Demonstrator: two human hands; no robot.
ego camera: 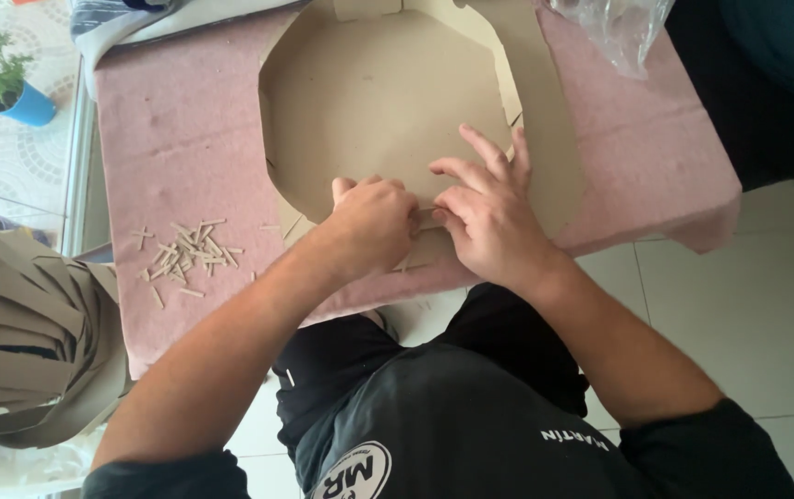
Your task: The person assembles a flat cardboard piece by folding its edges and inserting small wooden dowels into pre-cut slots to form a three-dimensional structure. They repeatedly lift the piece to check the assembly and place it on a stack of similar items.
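Nearest, both hands are meeting at the near edge of the cardboard sheet (378, 102), which is lying on the pink-covered counter (175, 129). The left hand (374, 225) is clenching down on that edge; the right hand (485, 217) is pinching it beside the left, fingers spreading forward. The sheet is stretching away from the hands. Small wooden sticks (189, 254) are lying to the left.

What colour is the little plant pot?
Blue: the plant pot shows at the far left of the head view.
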